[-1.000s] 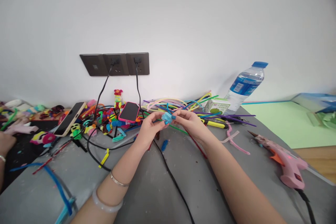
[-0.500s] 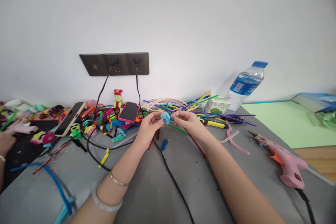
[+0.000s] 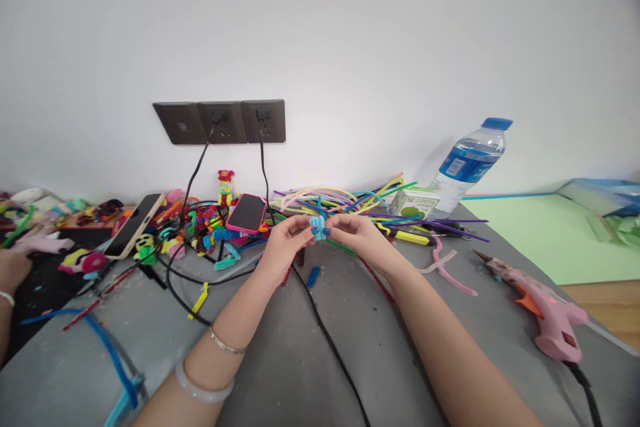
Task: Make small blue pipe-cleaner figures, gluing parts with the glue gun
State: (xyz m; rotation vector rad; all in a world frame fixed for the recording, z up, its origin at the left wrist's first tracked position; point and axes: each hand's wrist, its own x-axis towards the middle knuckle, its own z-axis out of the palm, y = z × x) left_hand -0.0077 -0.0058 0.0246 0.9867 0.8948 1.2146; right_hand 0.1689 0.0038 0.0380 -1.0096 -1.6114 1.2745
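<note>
One left hand (image 3: 286, 243) and one right hand (image 3: 363, 240) pinch a blue piece (image 3: 317, 221) — grey table (image 3: 280, 353) below, wall (image 3: 380, 67) behind.

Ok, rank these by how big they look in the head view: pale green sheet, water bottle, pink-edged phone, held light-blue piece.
Largest to smallest:
1. Pale green sheet
2. Water bottle
3. Pink-edged phone
4. Light-blue piece, partly covered

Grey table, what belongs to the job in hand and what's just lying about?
Job: blue fuzzy piece, held in left hand and right hand; likely also pipe cleaners, glue gun.
Lying about, it seems: bottle, carton, pink phone, beige phone.
</note>
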